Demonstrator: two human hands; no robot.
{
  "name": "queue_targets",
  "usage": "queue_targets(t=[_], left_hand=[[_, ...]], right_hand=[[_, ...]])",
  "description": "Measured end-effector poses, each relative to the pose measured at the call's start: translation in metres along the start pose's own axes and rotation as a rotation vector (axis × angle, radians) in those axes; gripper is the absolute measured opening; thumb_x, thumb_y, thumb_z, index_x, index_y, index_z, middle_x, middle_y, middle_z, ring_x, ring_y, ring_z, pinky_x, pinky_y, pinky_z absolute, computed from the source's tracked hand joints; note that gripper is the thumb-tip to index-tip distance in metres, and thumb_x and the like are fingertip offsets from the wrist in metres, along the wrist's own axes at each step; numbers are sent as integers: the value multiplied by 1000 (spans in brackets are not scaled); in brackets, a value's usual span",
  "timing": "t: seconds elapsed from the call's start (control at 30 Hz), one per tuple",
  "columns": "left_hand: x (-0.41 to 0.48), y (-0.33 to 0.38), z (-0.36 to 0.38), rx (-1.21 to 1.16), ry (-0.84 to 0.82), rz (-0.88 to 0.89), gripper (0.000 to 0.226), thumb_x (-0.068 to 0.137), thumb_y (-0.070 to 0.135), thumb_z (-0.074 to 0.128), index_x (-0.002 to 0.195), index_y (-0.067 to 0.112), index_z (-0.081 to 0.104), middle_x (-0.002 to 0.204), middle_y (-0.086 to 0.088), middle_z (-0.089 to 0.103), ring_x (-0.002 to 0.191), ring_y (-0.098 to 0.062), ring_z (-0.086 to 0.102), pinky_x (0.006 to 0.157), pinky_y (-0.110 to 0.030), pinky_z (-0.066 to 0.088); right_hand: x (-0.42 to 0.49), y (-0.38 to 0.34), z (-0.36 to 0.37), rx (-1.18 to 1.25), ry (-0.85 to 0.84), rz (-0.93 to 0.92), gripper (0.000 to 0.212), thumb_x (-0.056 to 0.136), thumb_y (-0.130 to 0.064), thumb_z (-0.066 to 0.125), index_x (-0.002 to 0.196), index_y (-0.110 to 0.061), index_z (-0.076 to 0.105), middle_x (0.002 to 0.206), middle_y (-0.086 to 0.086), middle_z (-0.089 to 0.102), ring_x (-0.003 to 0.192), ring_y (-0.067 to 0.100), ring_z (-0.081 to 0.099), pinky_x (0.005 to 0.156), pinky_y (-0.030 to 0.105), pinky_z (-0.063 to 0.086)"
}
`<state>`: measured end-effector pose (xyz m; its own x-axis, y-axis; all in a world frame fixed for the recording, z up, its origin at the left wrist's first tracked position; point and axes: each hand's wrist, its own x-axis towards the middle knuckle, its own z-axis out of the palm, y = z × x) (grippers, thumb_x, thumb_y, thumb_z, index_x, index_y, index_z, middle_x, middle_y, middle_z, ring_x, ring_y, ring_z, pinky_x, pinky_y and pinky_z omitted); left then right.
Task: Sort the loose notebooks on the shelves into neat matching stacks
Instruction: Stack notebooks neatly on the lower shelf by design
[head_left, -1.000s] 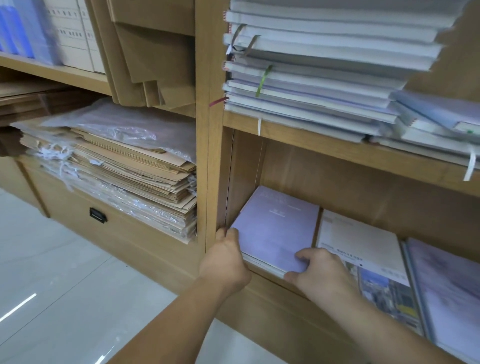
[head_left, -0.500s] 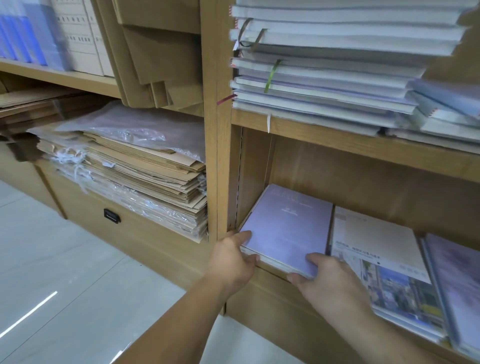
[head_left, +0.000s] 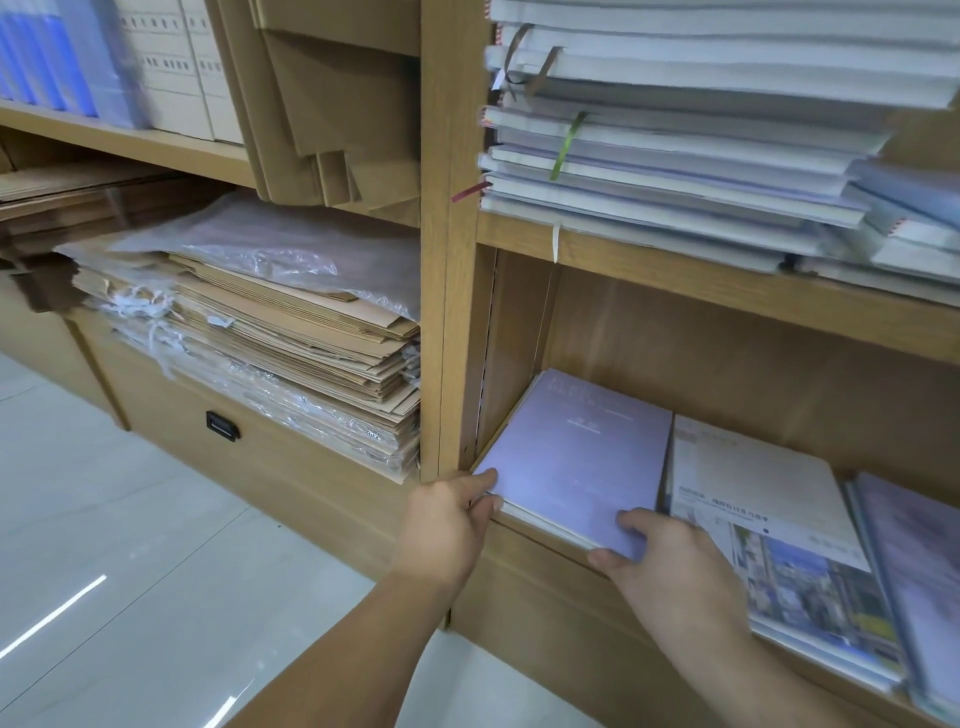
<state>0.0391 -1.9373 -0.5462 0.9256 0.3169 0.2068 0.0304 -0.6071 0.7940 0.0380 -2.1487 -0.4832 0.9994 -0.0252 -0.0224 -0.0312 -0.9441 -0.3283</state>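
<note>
Floor: a pale glossy tiled floor is seen at lower left.
Upper left shelf: blue plastic folders and white cardboard boxes are stood upright, with brown paper bags leaning beside them.
Left compartment: a tall stack of flat kraft-paper envelopes is laid there, topped by a crinkled clear plastic sleeve.
Drawer: a small black recessed handle is set in the wooden front below.
Divider: a light wooden upright separates the two bays.
Left grip: it is closed on the front left corner of the lilac notebook, thumb laid on the cover and fingers tucked at the edge.
Task item: the flat lilac softcover notebook is lying on the lower right shelf, close against the left wall, on top of a thin pile.
Right grip: the notebook's front right corner is pinched, a finger on top and the thumb at the front edge.
Neighbour: a white notebook with a street photograph is placed just beside it.
Upper right shelf: a stack of white and lilac notebooks with ribbon markers is piled unevenly.
Far right: a purple-covered notebook is partly seen.
</note>
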Motion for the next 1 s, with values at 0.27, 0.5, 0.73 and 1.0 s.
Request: queue_targets(t=[0.27,0.5,0.73,1.0], left_hand=[[0,5,0,359,-53,95,11,97,31,58,101,26,66,89,-1,55,76,-28,59,69,-40,54],[-4,7,2,157,-1,32,27,92,18,71,119,21,73,104,-6,60,89,-27,61,79,-31,50],[-3,3,4,72,50,-20,37,92,21,74,129,25,70,113,-1,56,86,-14,53,81,-14,36],[-5,-4,6,166,72,-28,42,93,35,70,134,41,62,118,7,56,102,-16,61,86,-28,51]], right_hand=[[6,-1,2,-28,30,-5,48,83,-57,74,125,-37,66,116,-7,71,107,23,64,82,35,55],[4,-4,4,-78,44,-25,51,84,-58,73,129,-37,64,119,-6,70,109,22,64,77,32,52],[10,-1,-1,-12,-11,-47,55,79,-57,77,128,-34,65,123,-8,68,110,20,63,84,36,56],[21,10,-3,61,-77,-74,59,79,-51,81,131,-29,66,131,-10,66,117,15,63,97,36,54]])
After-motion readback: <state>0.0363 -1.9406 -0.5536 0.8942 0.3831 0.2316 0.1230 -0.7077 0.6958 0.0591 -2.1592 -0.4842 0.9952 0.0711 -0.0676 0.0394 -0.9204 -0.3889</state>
